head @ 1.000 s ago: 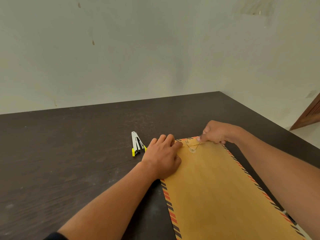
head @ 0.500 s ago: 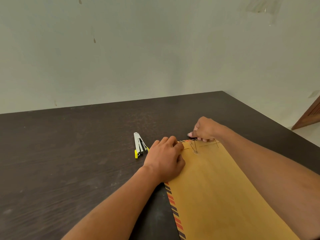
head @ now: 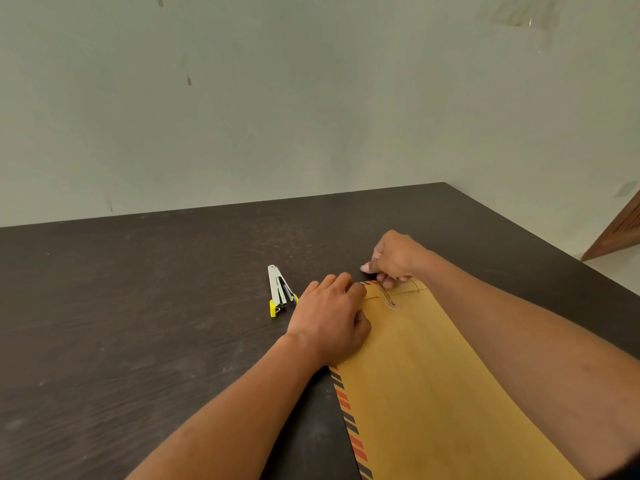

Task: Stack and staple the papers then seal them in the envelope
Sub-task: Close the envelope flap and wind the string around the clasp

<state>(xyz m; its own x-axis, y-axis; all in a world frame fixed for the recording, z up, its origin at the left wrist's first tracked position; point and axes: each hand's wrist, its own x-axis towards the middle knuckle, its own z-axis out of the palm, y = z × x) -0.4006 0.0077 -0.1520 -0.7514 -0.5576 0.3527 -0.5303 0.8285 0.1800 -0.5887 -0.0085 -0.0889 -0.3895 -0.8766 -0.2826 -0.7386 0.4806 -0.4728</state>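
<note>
Head view: the brown string-tie envelope (head: 433,393) lies flat on the dark table (head: 138,323). Its long axis runs from the two hands back toward the person, slanting to the right, and its folded flap (head: 405,288) is at the far end, right under the fingers. No loose papers show, so they are probably already inside.

The left hand (head: 329,317) rests on the envelope's far left corner with loosely bent fingers. It presses the corner down and, as far as can be seen, grips nothing. The right hand (head: 394,259) sits just beyond the flap's edge, clenched into a pinch on the thin string (head: 383,292).

From that pinch the string slants back to the round closure disc (head: 393,304). The disc lies just on the near side of the right hand, between the two hands. The right hand is the nearer to it and already has the string, so the winding most likely falls to that hand while the left one anchors.

The stapler (head: 280,292) lies untouched just left of the left hand.
</note>
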